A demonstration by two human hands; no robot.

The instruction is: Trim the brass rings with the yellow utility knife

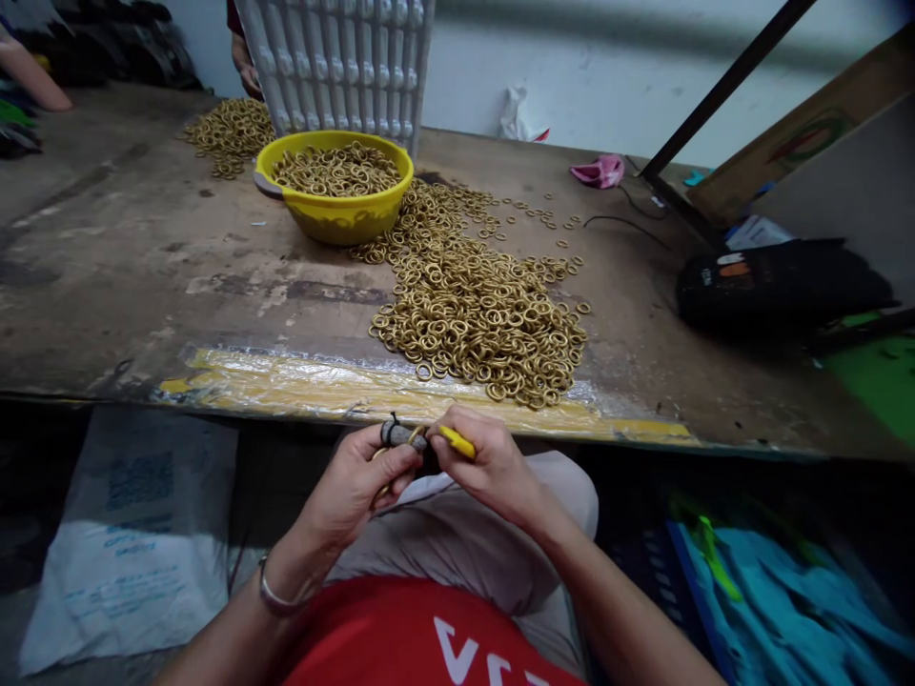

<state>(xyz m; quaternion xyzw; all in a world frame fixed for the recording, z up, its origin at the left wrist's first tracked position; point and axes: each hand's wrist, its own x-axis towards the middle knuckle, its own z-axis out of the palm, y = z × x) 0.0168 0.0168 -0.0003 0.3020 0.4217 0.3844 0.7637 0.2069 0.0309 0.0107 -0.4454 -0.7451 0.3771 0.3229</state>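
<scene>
My left hand (357,481) is closed just in front of the table edge, with a brass ring (416,434) pinched by the thumb and index finger. More brass shows lower down among its curled fingers. A grey wrap (404,437) with a black tie lies along the index finger, looking like a finger guard. My right hand (486,457) is closed around a yellow-handled tool (457,442) close to the ring; its working end is hidden, so I cannot tell its kind. Beyond both hands, a large pile of brass rings (486,324) spreads over the table.
A yellow basin (343,214) full of rings stands behind the pile, before a ribbed grey panel (343,67). Another person's hand (250,81) shows beside the panel. Yellow tape (286,381) covers the table edge. A black bag (779,286) lies right; a white sack (135,543) is below left.
</scene>
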